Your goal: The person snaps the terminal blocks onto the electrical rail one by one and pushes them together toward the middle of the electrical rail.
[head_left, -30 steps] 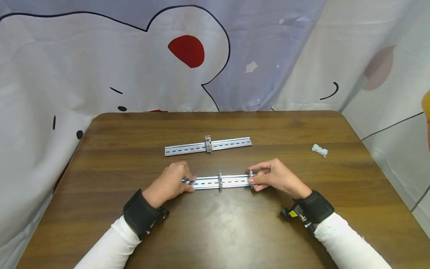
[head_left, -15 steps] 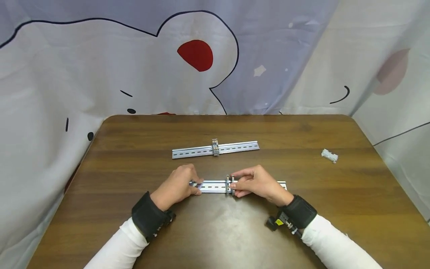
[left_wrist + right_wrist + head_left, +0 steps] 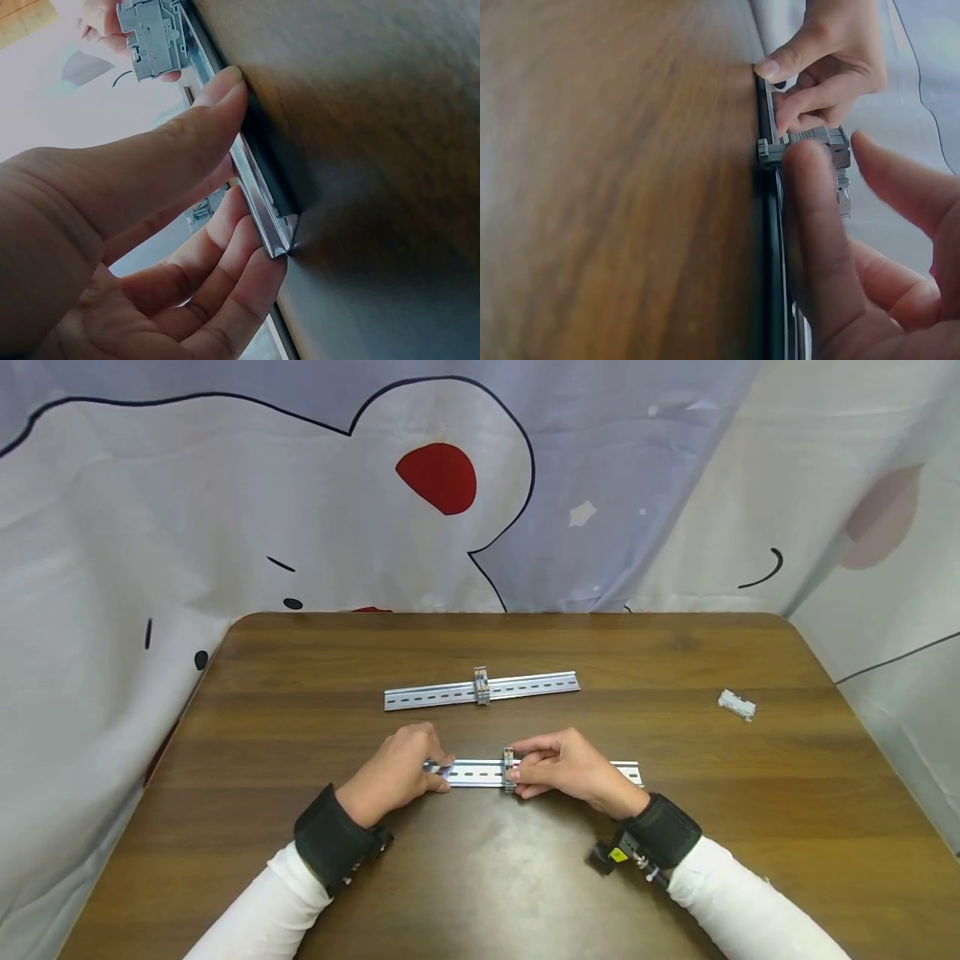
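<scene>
A slotted metal DIN rail (image 3: 477,773) lies across the near part of the table, its left end gripped between the thumb and fingers of my left hand (image 3: 401,775). Grey terminal blocks (image 3: 508,769) sit side by side on the rail near its middle. My right hand (image 3: 570,766) pinches the right-hand block from front and back. In the left wrist view the broad grey side of a terminal block (image 3: 159,41) stands up from the rail. The right wrist view has my thumb pressed against the terminal block (image 3: 810,139) and a fingertip close to its other side.
Farther back lies a second DIN rail (image 3: 427,697), slightly slanted, with a cluster of terminal blocks (image 3: 482,686) at its middle. A loose light-grey block (image 3: 737,705) rests toward the right side of the wooden table (image 3: 315,652). A printed curtain (image 3: 615,485) hangs behind.
My right hand has slid its terminal block leftward along the near rail, until it stands against the other block. My left hand keeps its grip on the rail. The head view has shifted slightly.
</scene>
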`<state>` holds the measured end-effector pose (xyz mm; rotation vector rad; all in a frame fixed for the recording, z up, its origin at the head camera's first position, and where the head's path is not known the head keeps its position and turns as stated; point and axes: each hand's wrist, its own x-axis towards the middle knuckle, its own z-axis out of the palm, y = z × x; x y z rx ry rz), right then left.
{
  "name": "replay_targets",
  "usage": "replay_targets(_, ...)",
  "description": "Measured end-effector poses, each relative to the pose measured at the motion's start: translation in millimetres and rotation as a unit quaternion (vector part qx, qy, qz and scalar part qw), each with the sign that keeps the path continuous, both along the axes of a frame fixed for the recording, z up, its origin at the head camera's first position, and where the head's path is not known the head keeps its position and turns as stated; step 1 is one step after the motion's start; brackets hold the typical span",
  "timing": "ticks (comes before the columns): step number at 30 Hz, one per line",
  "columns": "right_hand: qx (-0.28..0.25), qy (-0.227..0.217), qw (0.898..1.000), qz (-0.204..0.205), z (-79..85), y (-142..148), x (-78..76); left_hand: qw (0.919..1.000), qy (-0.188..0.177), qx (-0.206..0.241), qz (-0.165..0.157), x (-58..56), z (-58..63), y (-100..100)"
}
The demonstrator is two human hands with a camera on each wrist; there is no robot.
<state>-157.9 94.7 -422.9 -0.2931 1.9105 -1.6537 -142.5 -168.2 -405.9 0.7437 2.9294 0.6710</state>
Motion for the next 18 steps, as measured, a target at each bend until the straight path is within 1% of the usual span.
replay_targets(5, 0.021, 0.01, 1.0, 0.006, 4.1, -1, 3.0, 0.9998, -0.013, -0.005, 0.014, -0.1, 1.1, 1)
replay_targets(7, 0.032, 0.022, 0.999, 0.005, 8.2, 2, 3.9, 0.9996, -0.02, -0.007, 0.018, 0.0, 1.5, 1)
replay_targets(10, 0.063, 0.057, 0.996, -0.01, 13.8, 16, 2.4, 0.9993, -0.03, -0.008, 0.02, 0.1, 2.0, 2)
replay_targets(12, 0.101, 0.095, 0.99, -0.03, 17.9, 32, -1.3, 0.9993, -0.033, -0.005, 0.019, 0.3, 2.1, 2)
replay_targets(13, 0.124, 0.117, 0.984, -0.042, 19.5, 41, -4.2, 0.9993, -0.031, -0.005, 0.018, 0.3, 2.0, 2)
replay_targets(14, 0.15, 0.141, 0.977, -0.054, 21.2, 51, -7.8, 0.9994, -0.03, -0.004, 0.016, 0.3, 2.0, 2)
replay_targets(15, 0.185, 0.172, 0.965, -0.064, 22.6, 63, -12.1, 0.9994, -0.029, -0.003, 0.016, 0.3, 2.0, 2)
replay_targets(16, 0.222, 0.204, 0.951, -0.074, 24.4, 75, -16.9, 0.9994, -0.029, -0.002, 0.016, 0.2, 1.8, 2)
replay_targets(18, 0.295, 0.265, 0.913, -0.093, 26.9, 102, -27.9, 0.9994, -0.03, -0.002, 0.018, -0.1, 1.4, 2)
